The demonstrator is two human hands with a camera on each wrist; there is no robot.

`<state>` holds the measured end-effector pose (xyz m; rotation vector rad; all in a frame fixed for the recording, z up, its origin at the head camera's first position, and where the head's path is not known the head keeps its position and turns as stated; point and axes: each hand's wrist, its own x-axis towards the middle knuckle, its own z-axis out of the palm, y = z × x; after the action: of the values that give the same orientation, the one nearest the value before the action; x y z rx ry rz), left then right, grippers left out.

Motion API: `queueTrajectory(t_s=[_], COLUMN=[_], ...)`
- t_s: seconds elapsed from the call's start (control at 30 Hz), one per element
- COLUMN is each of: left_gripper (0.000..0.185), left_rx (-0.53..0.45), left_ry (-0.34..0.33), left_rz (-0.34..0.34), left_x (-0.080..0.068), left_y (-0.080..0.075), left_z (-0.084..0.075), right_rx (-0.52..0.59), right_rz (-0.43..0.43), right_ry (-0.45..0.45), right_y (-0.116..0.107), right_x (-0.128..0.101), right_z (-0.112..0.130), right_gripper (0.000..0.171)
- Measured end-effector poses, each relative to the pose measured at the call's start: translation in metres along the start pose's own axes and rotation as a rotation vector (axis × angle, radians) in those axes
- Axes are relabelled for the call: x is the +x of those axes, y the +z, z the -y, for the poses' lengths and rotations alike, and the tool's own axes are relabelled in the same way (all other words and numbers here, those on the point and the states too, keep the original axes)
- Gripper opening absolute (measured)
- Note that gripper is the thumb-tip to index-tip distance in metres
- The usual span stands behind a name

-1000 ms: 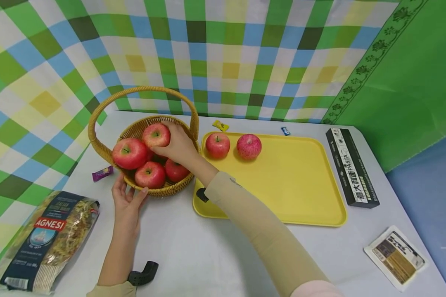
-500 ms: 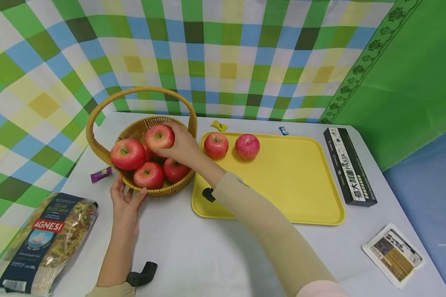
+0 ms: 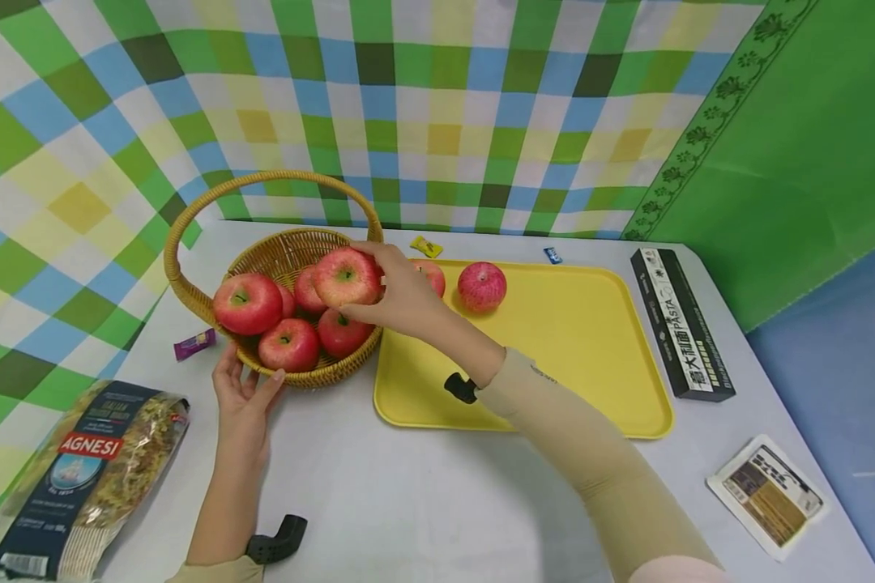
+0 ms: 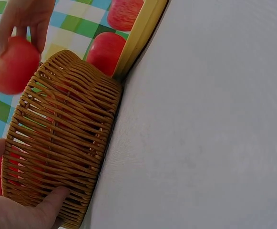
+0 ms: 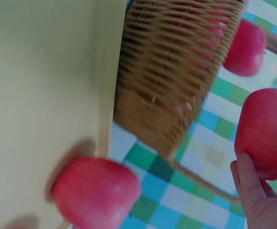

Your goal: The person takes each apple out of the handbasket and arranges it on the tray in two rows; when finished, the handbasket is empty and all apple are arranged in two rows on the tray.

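In the head view, my right hand [image 3: 411, 301] grips a red apple [image 3: 346, 277], raised over the right side of a wicker basket [image 3: 266, 257]. The right wrist view has that held apple [image 5: 267, 133] clear of the rim, with fingers [image 5: 247, 183] against its underside. Several other apples [image 3: 248, 304] lie inside the basket. My left hand [image 3: 244, 397] holds the basket's near-left side; its thumb [image 4: 55, 198] presses the woven wall in the left wrist view. On the yellow tray [image 3: 569, 348] sit two apples, one bright pink-red [image 3: 481, 287], the other [image 3: 432, 277] partly hidden behind my right hand.
The basket's tall handle [image 3: 273, 175] arches above it. Around lie a pasta bag [image 3: 80, 478], a black pasta box [image 3: 681, 324], a white packet [image 3: 769, 495], and purple [image 3: 194, 344], yellow [image 3: 426, 246] and blue [image 3: 552, 255] wrapped sweets. A checked cloth [image 3: 437, 105] hangs behind.
My right hand has lifted the apple from among the others and carried it to the right, uncovering another apple beneath. My left hand stays on the basket.
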<state>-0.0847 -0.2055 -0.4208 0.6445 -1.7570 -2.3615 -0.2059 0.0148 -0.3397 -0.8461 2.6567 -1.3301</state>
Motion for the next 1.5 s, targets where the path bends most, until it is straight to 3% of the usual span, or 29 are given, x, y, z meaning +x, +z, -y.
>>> queueTrajectory(t_s=[0.2,0.5,0.63,0.9,1.1,1.5], left_gripper=[0.080,0.080,0.080,0.081,0.081,0.081], left_rx=[-0.010,0.002,-0.003,-0.004,-0.001,-0.013], left_ry=[0.012,0.002,-0.003,-0.022,-0.023,-0.019], left_rz=[-0.002,-0.018,-0.021,-0.025,-0.020,-0.011], left_x=[0.002,0.001,0.001,0.001,0.000,-0.001], left_y=[0.000,-0.001,-0.001,0.000,0.000,0.000], left_z=[0.001,0.002,0.001,0.002,0.002,0.002], right_rx=[0.078,0.211,0.230,0.168,0.139,0.031], right_rz=[-0.051,-0.150,-0.209,-0.304,-0.281,-0.192], right_ry=[-0.012,0.050,0.113,0.293,0.414,0.535], right_y=[-0.033,-0.087,-0.113,-0.155,-0.166,-0.155], right_x=[-0.031,-0.068,-0.080,-0.100,-0.114,-0.117], right_z=[-0.010,-0.033,-0.047,-0.093,-0.134,-0.187], right_gripper=[0.080,0.079,0.079,0.074,0.071,0.077])
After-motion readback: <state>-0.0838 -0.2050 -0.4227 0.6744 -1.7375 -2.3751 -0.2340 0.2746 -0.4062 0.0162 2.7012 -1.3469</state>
